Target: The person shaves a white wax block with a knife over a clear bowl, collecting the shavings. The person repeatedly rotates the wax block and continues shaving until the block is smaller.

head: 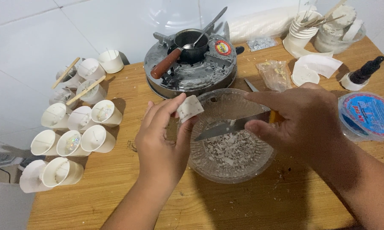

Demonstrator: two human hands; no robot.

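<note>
A home candle-making corner: wooden table [260, 204], small stove [191, 64] (melting pot atop), rows of wicked paper cups [79, 123].

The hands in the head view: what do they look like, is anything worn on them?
Both are bare: the left hand and the right hand show no gloves, and I see no rings or watch. The forearms are bare too, with no sleeves in view. The fingers are uncovered, nails short.

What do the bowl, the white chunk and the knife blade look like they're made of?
Bowl: clear plastic or glass, see-through wall, cloudy with residue.
White chunk in the left hand: likely wax, matte, shaved into flakes.
Knife blade in the right hand: dull grey metal.
</note>
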